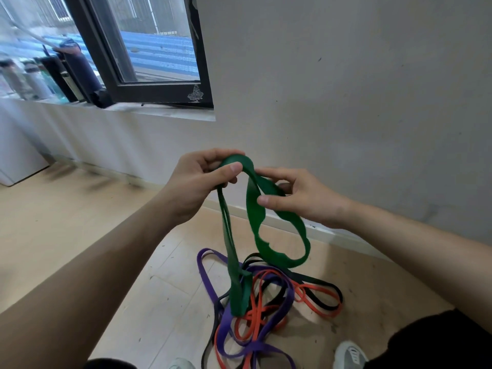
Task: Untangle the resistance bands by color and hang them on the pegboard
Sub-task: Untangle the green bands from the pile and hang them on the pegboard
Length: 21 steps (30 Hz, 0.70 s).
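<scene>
A wide green resistance band [255,219] hangs between both hands above the floor. My left hand [197,182] pinches its top fold, thumb over the band. My right hand [298,195] grips the band just to the right, fingers wrapped around it. One green loop dangles free at the right; another strand drops down into a tangled pile on the floor. In that pile lie a purple band [229,320], a red-orange band [314,291] and a black band [314,278], all crossing one another. No pegboard is in view.
A plain grey wall [346,89] stands straight ahead with a white baseboard. A dark-framed window [149,62] and a sill holding several bottles are at the upper left. My shoes [348,354] show at the bottom edge on the light wooden floor [66,214].
</scene>
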Tool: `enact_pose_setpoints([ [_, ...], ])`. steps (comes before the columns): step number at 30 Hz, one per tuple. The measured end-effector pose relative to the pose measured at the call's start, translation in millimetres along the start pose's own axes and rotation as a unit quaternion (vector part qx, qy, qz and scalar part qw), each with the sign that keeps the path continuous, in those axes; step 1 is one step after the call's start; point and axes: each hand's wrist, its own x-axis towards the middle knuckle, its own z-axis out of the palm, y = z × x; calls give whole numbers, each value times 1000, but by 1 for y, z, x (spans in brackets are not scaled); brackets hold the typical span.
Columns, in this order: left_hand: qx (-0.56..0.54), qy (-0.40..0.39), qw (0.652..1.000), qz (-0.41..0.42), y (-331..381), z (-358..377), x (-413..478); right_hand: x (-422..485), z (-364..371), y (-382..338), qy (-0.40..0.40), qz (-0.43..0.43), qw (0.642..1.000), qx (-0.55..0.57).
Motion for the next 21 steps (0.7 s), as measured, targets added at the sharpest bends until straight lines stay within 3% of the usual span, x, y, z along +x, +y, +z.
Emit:
enact_pose_setpoints([
  [5, -82, -10, 996, -20, -1, 7, 0, 5, -1, 0, 39, -26, 997, -63],
  [9, -115, -29, 993, -23, -1, 8, 1, 6, 0, 3, 9, -31, 998, 58],
  [14, -138, -35, 989, -32, -2, 3, 2, 5, 0, -2, -17, -26, 996, 82],
  [18, -97, -26, 994, -39, -3, -3, 2, 4, -6, -5, -11, -10, 999, 49],
  [21, 19, -48, 998, -41, -1, -7, -3, 1, -13, -4, -2, -2, 1000, 6],
])
